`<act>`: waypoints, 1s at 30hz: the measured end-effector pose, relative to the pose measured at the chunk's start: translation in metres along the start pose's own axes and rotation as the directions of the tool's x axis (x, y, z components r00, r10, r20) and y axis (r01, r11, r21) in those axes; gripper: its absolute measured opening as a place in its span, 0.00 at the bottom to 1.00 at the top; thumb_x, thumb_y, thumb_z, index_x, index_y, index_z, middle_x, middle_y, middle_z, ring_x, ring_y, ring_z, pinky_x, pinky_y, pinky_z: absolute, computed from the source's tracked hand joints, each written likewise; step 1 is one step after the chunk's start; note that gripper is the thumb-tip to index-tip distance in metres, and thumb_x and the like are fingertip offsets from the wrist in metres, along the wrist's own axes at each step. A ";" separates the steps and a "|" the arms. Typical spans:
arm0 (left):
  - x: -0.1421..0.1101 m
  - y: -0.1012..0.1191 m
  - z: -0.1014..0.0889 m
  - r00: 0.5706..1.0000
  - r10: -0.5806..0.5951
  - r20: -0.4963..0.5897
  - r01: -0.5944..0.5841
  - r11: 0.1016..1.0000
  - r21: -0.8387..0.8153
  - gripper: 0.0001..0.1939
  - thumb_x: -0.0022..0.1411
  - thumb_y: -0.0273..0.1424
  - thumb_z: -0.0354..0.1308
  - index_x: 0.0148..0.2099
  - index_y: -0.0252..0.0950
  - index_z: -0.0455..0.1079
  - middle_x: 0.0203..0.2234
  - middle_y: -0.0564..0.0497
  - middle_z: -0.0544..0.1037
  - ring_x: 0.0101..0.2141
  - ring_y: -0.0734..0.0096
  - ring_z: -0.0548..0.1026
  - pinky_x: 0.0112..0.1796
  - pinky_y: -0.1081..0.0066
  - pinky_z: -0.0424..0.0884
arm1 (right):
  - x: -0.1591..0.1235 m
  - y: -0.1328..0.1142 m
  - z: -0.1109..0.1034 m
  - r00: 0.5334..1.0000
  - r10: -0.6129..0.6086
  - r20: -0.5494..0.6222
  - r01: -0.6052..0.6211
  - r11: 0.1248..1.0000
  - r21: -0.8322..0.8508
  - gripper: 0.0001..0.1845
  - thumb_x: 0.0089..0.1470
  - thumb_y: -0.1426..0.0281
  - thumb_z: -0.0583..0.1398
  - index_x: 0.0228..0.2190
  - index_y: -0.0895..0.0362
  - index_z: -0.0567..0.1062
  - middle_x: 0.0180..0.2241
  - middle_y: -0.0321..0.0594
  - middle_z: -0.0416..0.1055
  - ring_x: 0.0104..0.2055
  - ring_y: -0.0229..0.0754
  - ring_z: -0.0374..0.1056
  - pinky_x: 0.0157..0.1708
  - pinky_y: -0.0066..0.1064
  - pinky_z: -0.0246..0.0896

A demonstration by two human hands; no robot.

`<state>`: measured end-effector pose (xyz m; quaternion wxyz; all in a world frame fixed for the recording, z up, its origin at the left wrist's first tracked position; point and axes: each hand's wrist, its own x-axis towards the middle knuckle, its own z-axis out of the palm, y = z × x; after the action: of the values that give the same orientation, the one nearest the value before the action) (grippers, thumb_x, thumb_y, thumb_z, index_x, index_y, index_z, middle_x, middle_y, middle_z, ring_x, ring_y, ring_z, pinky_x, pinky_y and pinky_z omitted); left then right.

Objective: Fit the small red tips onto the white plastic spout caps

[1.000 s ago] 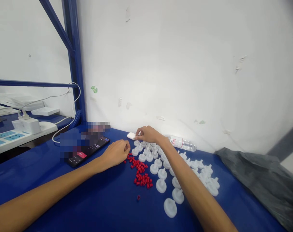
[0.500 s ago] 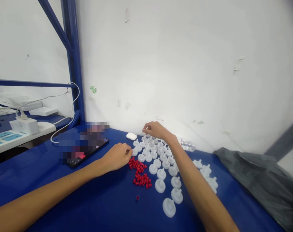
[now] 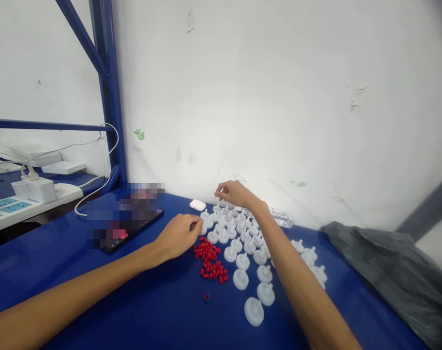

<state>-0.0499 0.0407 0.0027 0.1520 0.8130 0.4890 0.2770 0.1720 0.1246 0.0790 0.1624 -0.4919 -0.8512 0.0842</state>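
My left hand [image 3: 180, 234] is closed, thumb and fingertips together. It hovers at the left edge of a group of white round plastic discs with short stems [image 3: 223, 236], beside the nearest disc. Whatever it pinches is hidden by the fingers. Farther back, my right hand [image 3: 235, 193] is closed in a pinch above the rear discs; something small and pale shows at its fingertips, too small to make out. A pile of small red caps [image 3: 212, 262] lies just right of and below my left hand. One single red cap [image 3: 207, 297] sits apart, nearer to me.
A white rounded case [image 3: 197, 205] lies behind the discs. A dark phone [image 3: 133, 231] is at left, partly blurred out. Behind my right forearm lies a clear bottle [image 3: 282, 218]. More white discs [image 3: 317, 272] and a grey plastic bag [image 3: 384, 272] are at right.
My right hand has shifted very slightly, staying above the rear discs. My left hand has edged a little toward the discs. The view has moved slightly.
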 end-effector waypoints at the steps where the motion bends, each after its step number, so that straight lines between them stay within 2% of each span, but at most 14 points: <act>1: 0.002 -0.002 -0.002 1.000 -0.007 -0.024 0.007 1.000 0.001 0.22 0.75 0.35 0.49 0.28 0.38 0.72 0.20 0.56 0.74 0.23 0.68 0.72 0.30 0.66 0.67 | -0.002 -0.002 -0.003 1.000 -0.005 -0.012 0.005 1.000 0.000 0.16 0.68 0.59 0.62 0.48 0.57 0.77 0.47 0.42 0.78 0.44 0.43 0.76 0.46 0.42 0.75; 6: 0.010 -0.019 -0.004 0.996 -0.042 -0.076 0.043 0.999 0.024 0.17 0.74 0.43 0.58 0.38 0.34 0.75 0.29 0.55 0.78 0.30 0.69 0.78 0.37 0.64 0.77 | -0.016 -0.013 -0.033 0.982 -0.031 -0.187 0.028 0.999 -0.020 0.17 0.68 0.59 0.62 0.51 0.56 0.76 0.51 0.44 0.76 0.48 0.45 0.75 0.48 0.43 0.75; 8: 0.014 -0.025 -0.001 0.995 -0.054 -0.081 0.058 0.997 0.046 0.15 0.73 0.42 0.60 0.43 0.34 0.75 0.35 0.52 0.81 0.34 0.66 0.80 0.39 0.62 0.79 | -0.026 -0.016 -0.051 0.955 -0.039 -0.293 0.028 0.999 -0.042 0.16 0.69 0.57 0.60 0.48 0.56 0.77 0.48 0.43 0.77 0.46 0.44 0.75 0.49 0.43 0.73; 10: 0.018 -0.029 0.002 0.994 -0.064 -0.083 0.070 0.995 0.073 0.14 0.73 0.40 0.61 0.48 0.34 0.75 0.41 0.49 0.81 0.38 0.64 0.81 0.41 0.60 0.81 | -0.038 -0.015 -0.070 0.917 -0.031 -0.398 0.003 0.997 -0.072 0.21 0.72 0.54 0.54 0.40 0.56 0.78 0.43 0.41 0.79 0.44 0.42 0.75 0.50 0.40 0.70; 12: 0.023 -0.032 0.005 0.994 -0.073 -0.083 0.081 0.991 0.104 0.14 0.73 0.39 0.61 0.52 0.35 0.75 0.45 0.47 0.81 0.41 0.63 0.81 0.43 0.58 0.81 | -0.055 -0.004 -0.086 0.871 0.004 -0.490 -0.066 0.992 -0.110 0.31 0.74 0.51 0.45 0.32 0.54 0.76 0.37 0.41 0.80 0.41 0.41 0.74 0.49 0.35 0.65; 15: 0.031 -0.036 0.005 0.993 -0.082 -0.083 0.093 0.985 0.144 0.15 0.73 0.39 0.61 0.55 0.35 0.74 0.50 0.45 0.80 0.45 0.60 0.81 0.46 0.55 0.81 | -0.093 0.032 -0.095 0.807 0.106 -0.581 -0.250 0.952 -0.174 0.31 0.71 0.50 0.44 0.23 0.52 0.68 0.27 0.42 0.75 0.32 0.44 0.69 0.39 0.37 0.60; 17: 0.037 -0.039 0.004 0.993 -0.087 -0.082 0.100 0.982 0.162 0.16 0.72 0.38 0.62 0.56 0.35 0.73 0.51 0.45 0.80 0.46 0.59 0.80 0.47 0.54 0.80 | -0.125 0.065 -0.089 0.782 0.183 -0.597 -0.373 0.903 -0.213 0.28 0.68 0.54 0.46 0.19 0.51 0.63 0.24 0.44 0.73 0.30 0.47 0.68 0.35 0.39 0.57; 20: 0.044 -0.041 0.005 0.993 -0.089 -0.078 0.103 0.977 0.186 0.17 0.72 0.38 0.62 0.57 0.36 0.73 0.52 0.44 0.79 0.47 0.58 0.80 0.47 0.53 0.80 | -0.176 0.116 -0.069 0.757 0.312 -0.574 -0.531 0.806 -0.261 0.27 0.65 0.57 0.47 0.14 0.49 0.58 0.20 0.48 0.70 0.27 0.53 0.70 0.32 0.42 0.58; 23: 0.053 -0.043 0.007 0.994 -0.084 -0.064 0.097 0.970 0.221 0.17 0.72 0.38 0.62 0.58 0.36 0.73 0.53 0.44 0.79 0.48 0.58 0.80 0.48 0.53 0.80 | -0.216 0.156 -0.045 0.734 0.435 -0.522 -0.634 0.714 -0.297 0.30 0.66 0.57 0.47 0.12 0.47 0.60 0.21 0.53 0.74 0.29 0.59 0.75 0.32 0.47 0.62; 25: 0.058 -0.045 0.009 0.995 -0.086 -0.051 0.096 0.962 0.255 0.17 0.72 0.38 0.62 0.58 0.36 0.72 0.53 0.44 0.79 0.48 0.57 0.80 0.48 0.53 0.80 | -0.233 0.176 -0.032 0.722 0.504 -0.474 -0.675 0.662 -0.325 0.32 0.68 0.57 0.47 0.12 0.46 0.62 0.24 0.55 0.76 0.32 0.60 0.78 0.35 0.49 0.65; 27: 0.063 -0.047 0.010 0.995 -0.096 -0.039 0.104 0.950 0.294 0.17 0.72 0.38 0.62 0.58 0.36 0.72 0.54 0.44 0.78 0.49 0.57 0.80 0.49 0.52 0.80 | -0.243 0.190 -0.022 0.701 0.569 -0.430 -0.710 0.610 -0.351 0.29 0.70 0.56 0.51 0.16 0.46 0.69 0.28 0.52 0.78 0.37 0.56 0.79 0.40 0.47 0.69; 30: 0.066 -0.050 0.013 0.992 -0.123 -0.020 0.122 0.927 0.354 0.18 0.72 0.38 0.62 0.59 0.36 0.72 0.54 0.44 0.78 0.49 0.56 0.79 0.49 0.52 0.80 | -0.246 0.204 -0.010 0.677 0.644 -0.358 -0.735 0.561 -0.381 0.10 0.67 0.57 0.62 0.34 0.44 0.79 0.41 0.43 0.80 0.46 0.47 0.76 0.43 0.40 0.72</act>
<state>-0.0534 0.1233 -0.0142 0.0207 0.7953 0.5805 0.1732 0.4546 0.0140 -0.0210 0.0593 -0.8153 -0.5624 -0.1246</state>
